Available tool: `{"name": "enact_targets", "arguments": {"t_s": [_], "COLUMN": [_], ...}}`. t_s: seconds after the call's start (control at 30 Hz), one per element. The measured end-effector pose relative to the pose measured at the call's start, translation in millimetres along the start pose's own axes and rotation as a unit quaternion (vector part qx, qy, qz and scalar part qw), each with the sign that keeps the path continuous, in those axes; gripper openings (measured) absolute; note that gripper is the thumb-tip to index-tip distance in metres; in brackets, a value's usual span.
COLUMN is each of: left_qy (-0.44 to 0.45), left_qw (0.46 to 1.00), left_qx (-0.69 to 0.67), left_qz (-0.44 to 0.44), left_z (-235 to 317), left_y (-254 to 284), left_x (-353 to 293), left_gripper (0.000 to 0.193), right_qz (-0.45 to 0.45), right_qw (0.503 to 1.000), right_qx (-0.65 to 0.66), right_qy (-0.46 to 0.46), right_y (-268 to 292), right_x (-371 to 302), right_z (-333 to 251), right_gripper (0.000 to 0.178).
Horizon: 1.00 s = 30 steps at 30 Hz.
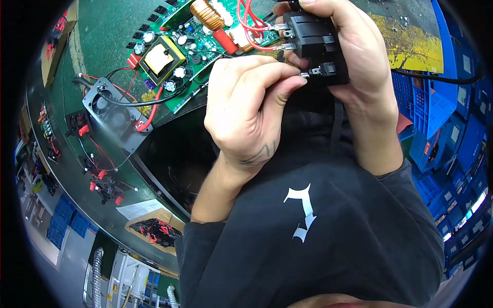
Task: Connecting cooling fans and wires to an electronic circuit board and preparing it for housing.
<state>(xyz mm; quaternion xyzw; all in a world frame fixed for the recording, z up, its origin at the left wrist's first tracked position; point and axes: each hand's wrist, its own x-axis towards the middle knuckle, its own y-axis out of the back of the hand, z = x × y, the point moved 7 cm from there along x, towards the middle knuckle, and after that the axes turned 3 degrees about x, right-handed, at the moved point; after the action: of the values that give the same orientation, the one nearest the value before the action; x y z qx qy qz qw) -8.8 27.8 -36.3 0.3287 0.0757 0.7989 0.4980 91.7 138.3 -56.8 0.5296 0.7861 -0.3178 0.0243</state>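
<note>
My right hand [362, 49] grips a black plastic socket block [310, 36] with metal blade tabs, holding it up near the green circuit board's right end. Red wires [259, 43] with crimp connectors sit on its upper tabs. My left hand [246, 105] is closed, thumb and forefinger pinching a small metal crimp connector [304, 75] at a lower tab. Whether it is fully on the tab, I cannot tell. The wire behind it is hidden by my fingers. The green circuit board [179, 105] carries a copper coil [207, 14] and a yellow-wrapped transformer [162, 60].
A metal panel with a fan [114, 110] lies left of the board, joined by wires. Small black parts with red-capped leads [105, 187] and a cardboard box of wired parts [154, 231] are on the bench. Blue crates [431, 102] stand at the right, beside a black cable [447, 79].
</note>
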Motion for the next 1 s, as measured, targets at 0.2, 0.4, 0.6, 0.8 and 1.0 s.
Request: {"name": "enact_targets", "arguments": {"t_s": [0.2,0.4,0.6,0.8,1.0], "left_qy": [-0.014,-0.025,-0.024,-0.044,-0.094], "left_qw": [0.999,0.998,0.998,0.998,0.993], "left_qx": [-0.011,-0.018,-0.012,-0.012,-0.043], "left_qz": [0.03,0.046,0.048,0.053,0.062], "left_z": [0.5,-1.6,-0.5,-5.3,-12.5], "left_y": [1.1,0.7,0.3,-0.9,-1.7], "left_x": [0.8,-0.5,-0.5,-0.2,-0.3], "left_gripper": [0.023,0.024,0.024,0.024,0.026], "right_qz": [-0.005,0.001,-0.003,-0.005,-0.032], "right_qw": [1.0,1.0,1.0,0.999,0.995], "right_qx": [-0.008,-0.018,-0.015,-0.029,-0.075], "right_qy": [0.009,0.002,0.012,0.027,0.056], "right_y": [-0.3,-0.8,-2.7,-5.6,-6.8], "right_x": [-0.7,0.7,-0.8,-0.7,-1.0], "right_z": [0.0,0.4,0.4,0.0,-0.3], "right_gripper": [0.038,0.039,0.039,0.038,0.04]}}
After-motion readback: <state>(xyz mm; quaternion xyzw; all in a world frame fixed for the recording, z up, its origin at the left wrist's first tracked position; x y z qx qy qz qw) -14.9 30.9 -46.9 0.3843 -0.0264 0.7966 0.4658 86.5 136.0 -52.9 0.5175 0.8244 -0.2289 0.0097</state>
